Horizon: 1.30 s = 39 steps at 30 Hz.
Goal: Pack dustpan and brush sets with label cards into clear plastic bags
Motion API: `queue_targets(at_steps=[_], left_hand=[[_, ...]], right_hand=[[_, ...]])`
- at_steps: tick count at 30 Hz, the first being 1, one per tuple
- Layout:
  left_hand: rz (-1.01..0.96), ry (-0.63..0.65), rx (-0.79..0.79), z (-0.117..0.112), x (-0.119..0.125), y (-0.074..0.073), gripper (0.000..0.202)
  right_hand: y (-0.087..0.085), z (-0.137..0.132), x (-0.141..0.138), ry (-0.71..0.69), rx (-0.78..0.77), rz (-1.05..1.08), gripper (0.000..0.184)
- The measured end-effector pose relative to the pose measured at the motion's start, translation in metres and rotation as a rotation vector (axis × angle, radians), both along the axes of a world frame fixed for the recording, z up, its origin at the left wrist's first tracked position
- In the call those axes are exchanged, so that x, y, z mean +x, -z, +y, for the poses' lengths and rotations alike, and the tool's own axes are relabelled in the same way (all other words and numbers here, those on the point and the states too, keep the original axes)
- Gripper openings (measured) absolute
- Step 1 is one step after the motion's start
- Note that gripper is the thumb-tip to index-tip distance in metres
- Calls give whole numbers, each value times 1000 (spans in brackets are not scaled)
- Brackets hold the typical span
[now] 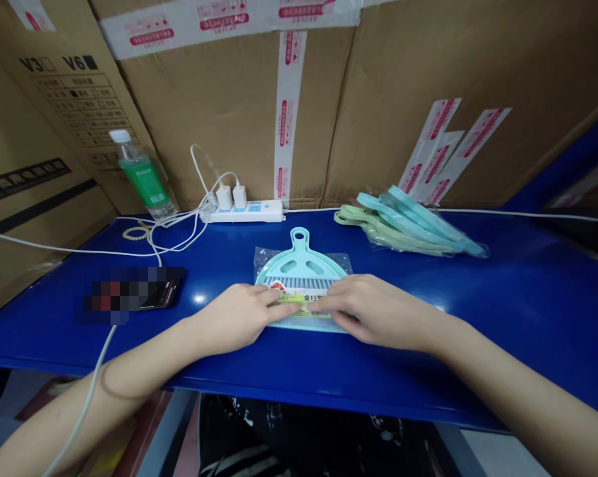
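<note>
A small mint-green dustpan-and-brush set (301, 265) in a clear plastic bag lies flat on the blue shelf (528, 311), handle loop pointing away from me. Both hands rest on its near end, over the paper label. My left hand (239, 315) lies with fingers stretched toward the label, fingertips pressing it. My right hand (368, 308) covers the bag's right near corner, fingers flat and pointing left, fingertips meeting the left hand's. Neither hand lifts the bag.
A pile of bagged mint and blue sets (408, 228) lies at the back right. A white power strip (242, 211) with chargers and cables, a green-labelled bottle (142, 175) and a phone (140, 291) sit to the left. Cardboard boxes (403, 99) wall the back.
</note>
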<state>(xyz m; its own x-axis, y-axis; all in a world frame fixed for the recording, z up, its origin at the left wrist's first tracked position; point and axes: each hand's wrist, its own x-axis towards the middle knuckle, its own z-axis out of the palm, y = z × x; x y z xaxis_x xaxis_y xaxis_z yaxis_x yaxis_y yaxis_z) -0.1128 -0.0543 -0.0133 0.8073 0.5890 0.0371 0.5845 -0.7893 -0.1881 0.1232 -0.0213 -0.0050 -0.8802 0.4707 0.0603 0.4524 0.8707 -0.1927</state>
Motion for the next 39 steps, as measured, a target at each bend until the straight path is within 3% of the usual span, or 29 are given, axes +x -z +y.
queue_targets(at_steps=[31, 39], left_hand=[[-14, -7, -28, 0, 2, -4, 46], [-17, -52, -21, -1, 1, -8, 45]], right_hand=[[-3, 1, 1, 66, -102, -15, 45], [-7, 1, 4, 65, -55, -64, 44]])
